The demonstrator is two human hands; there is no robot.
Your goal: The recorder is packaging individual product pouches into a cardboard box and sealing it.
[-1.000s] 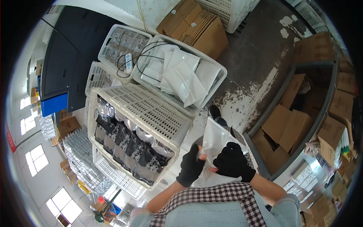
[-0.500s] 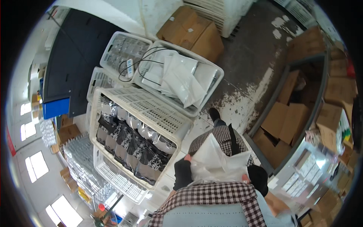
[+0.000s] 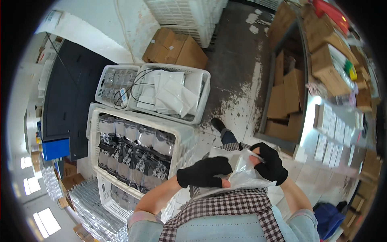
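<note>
A clear, whitish plastic bag [image 3: 245,176] is held in front of my checked apron, its film creased and shiny. From the left, my left hand [image 3: 204,172], in a black glove with bare fingertips, closes on the bag's left side with the thumb low. My right hand [image 3: 271,164], gloved the same way, pinches the upper right part of the bag, with thumb and fingers together. What lies inside the bag, if anything, I cannot make out.
At left, a white crate [image 3: 183,135] holds rows of packed black-and-grey patterned items. Behind it stand a crate of flat white bags [image 3: 175,92] with a black cable across it, and a cardboard box [image 3: 175,48]. At right, a grey-framed bin [image 3: 282,141] contains cardboard.
My hands have risen, and the left now reaches further across the bag. The bag has turned and been drawn flatter between them. The whole view has shifted, showing more of my forearms.
</note>
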